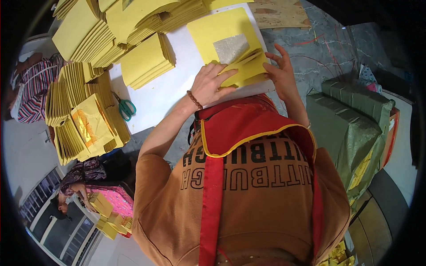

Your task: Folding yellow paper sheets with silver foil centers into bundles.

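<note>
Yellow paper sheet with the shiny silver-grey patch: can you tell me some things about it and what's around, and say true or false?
1. The left hand rests on the yellow paper sheet with the shiny silver-grey patch. True.
2. Scissors lie on the sheet. False: the green-handled scissors are by the left edge of the white tabletop.
3. A brown beaded bracelet circles the left wrist. True.
4. The right hand is hidden. False: the right hand shows at the sheet's right edge.

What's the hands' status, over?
Left hand on yellow rectangular paper sheet, right hand at its right edge. Sheet partly folded. Nothing visibly blocking hands.
</note>
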Tool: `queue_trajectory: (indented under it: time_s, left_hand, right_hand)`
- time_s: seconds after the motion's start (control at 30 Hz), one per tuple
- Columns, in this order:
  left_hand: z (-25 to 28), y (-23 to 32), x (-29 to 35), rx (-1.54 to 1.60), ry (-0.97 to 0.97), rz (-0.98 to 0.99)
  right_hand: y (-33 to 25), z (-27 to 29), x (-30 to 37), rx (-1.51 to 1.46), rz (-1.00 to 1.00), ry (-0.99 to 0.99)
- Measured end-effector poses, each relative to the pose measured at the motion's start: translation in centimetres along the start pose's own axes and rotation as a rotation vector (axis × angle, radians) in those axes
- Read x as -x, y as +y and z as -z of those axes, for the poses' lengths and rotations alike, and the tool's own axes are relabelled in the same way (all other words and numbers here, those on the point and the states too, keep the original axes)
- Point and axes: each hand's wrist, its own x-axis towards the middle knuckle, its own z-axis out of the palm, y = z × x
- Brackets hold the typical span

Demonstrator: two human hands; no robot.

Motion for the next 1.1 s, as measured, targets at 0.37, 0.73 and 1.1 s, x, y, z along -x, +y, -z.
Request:
queue_trajectory:
  time_s: [0.37,0.73,1.1]
  left_hand:
    - [-0.4,-1.1,0.7,0.417,0.159,0.339]
    - [-1.1,-0.6,0.3,0.059,0.144,0.045]
    - [-0.1,0.9,0.0,-0.111,-0.058,0.029]
  right_hand:
    - [2.1,1.4,-0.9,0.32,0.102,0.085]
    - [2.1,1.0,0.2,0.437,0.201,0.012]
    - [1.0,0.6,0.0,0.164,0.042,-0.018]
